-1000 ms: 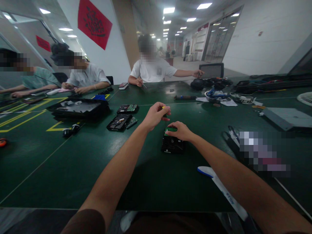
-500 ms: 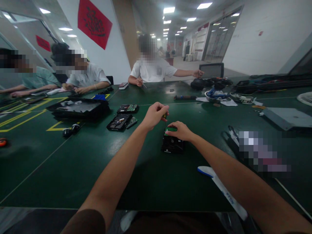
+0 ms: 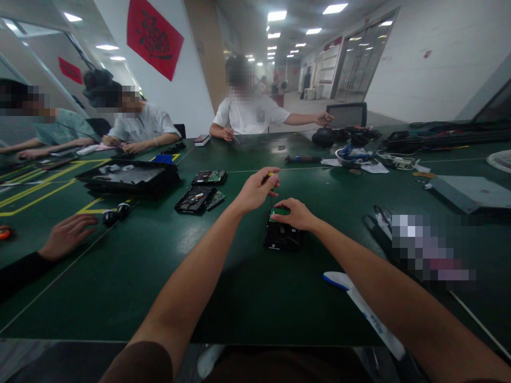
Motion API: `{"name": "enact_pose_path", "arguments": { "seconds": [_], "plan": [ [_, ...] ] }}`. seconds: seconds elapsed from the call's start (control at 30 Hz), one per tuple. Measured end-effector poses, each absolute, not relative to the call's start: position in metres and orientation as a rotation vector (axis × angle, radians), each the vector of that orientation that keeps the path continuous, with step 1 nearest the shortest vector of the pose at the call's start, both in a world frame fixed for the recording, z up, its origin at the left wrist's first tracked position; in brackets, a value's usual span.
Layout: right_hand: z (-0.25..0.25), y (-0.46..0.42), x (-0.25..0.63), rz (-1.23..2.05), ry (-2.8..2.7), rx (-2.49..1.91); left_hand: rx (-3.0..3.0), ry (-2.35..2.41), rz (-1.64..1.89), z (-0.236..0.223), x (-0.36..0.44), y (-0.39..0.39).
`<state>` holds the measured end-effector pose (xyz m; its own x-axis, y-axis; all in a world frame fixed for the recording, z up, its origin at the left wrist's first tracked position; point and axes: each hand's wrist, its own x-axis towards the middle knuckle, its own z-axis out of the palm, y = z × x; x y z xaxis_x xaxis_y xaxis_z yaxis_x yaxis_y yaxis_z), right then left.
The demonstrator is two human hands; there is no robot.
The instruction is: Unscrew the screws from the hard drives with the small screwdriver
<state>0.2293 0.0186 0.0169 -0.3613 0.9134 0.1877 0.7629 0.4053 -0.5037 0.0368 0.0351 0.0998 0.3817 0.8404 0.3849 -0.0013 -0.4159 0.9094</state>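
My left hand point(image 3: 257, 189) grips a small screwdriver point(image 3: 271, 174) with some yellow on its handle. Its thin shaft points straight down at the far end of a black hard drive point(image 3: 281, 236). A green circuit board point(image 3: 278, 211) shows on that end of the drive. My right hand point(image 3: 298, 215) holds the drive by its far right side, thumb and fingers around the board. The drive lies flat on the dark green table point(image 3: 247, 298). Where the screwdriver's tip meets the drive is too small to make out.
Left of my hands lie another drive point(image 3: 194, 201) and a drive with a green board point(image 3: 209, 177). Beyond is a black tray point(image 3: 131, 178). Another person's hand point(image 3: 69, 234) rests at the left. A white-and-blue strip point(image 3: 373, 314) lies under my right forearm. People sit across the table.
Another person's hand and dark sleeve have come in from the left edge. My left fingers have shifted on the screwdriver, showing its yellow top. My right hand and the drive stay put.
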Motion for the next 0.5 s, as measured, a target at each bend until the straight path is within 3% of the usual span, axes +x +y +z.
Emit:
{"name": "enact_pose_path", "arguments": {
  "seconds": [0.5],
  "plan": [
    [0.0121, 0.0232, 0.2295, 0.390, -2.263, -1.430, 2.355, 1.002, 1.264, 0.1064, 0.0269, 0.0317]
  ]
}}
